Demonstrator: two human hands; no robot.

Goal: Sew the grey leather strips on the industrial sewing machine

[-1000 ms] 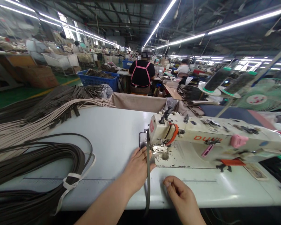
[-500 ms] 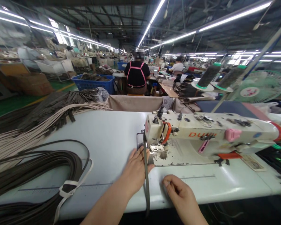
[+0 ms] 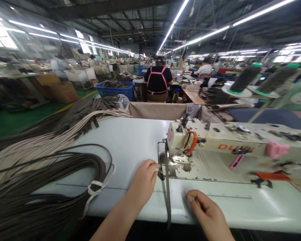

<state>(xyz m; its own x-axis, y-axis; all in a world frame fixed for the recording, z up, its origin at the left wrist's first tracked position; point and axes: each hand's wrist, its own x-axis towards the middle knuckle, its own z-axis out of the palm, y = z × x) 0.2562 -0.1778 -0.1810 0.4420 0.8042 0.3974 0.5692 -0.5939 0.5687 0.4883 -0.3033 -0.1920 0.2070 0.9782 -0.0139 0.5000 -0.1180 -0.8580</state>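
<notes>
A narrow dark strap (image 3: 167,190) runs from under the needle of a cream sewing machine (image 3: 230,150) toward me and hangs over the white table's (image 3: 130,140) front edge. My left hand (image 3: 142,182) rests beside the strap just left of the needle, its fingers curled with the tips pinching the strap's edge. My right hand (image 3: 208,212) sits near the front edge, right of the strap and apart from it, fingers curled in a loose pinch; what it holds, if anything, I cannot make out.
A tied bundle of dark straps (image 3: 52,187) and a pile of beige straps (image 3: 47,140) fill the table's left side. Two thread cones (image 3: 243,78) stand behind the machine. A person in a black top (image 3: 158,80) sits ahead with their back to me, next to a blue crate (image 3: 115,88).
My left hand's fingers have curled from flat to a pinch on the strap near the needle. The view has swung slightly left. The right hand has barely moved.
</notes>
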